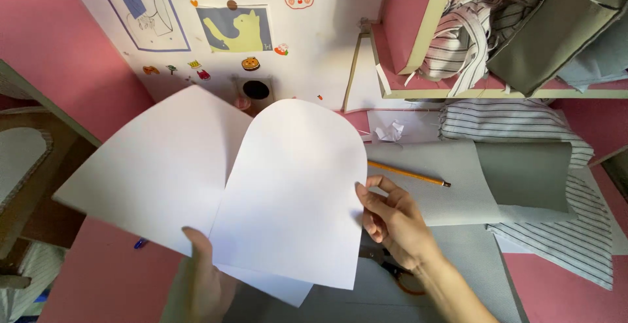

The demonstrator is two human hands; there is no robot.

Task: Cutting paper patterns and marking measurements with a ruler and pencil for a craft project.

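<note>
Two white paper cut-outs fill the middle of the frame, held up over a pink table [104, 277]. The left hand [196, 284], low at the bottom edge, has its thumb pressed over the lower edge of the arched sheet [294, 192], pinching it where it overlaps the curved sheet [157, 166] fanned out toward the left. The right hand [392, 221] comes in from the lower right, fingertips closed on the arched sheet's right edge.

The sheets hide much of the table. Behind the right hand lies a grey felt piece [451, 185] with a yellow pencil [409, 174] across it. Orange-handled scissors [399, 274] peek out under the right wrist. Striped fabric [562, 231] spreads along the right, a crumpled paper ball [391, 131] sits above centre, and stickers dot the white wall [327, 15] at the top.
</note>
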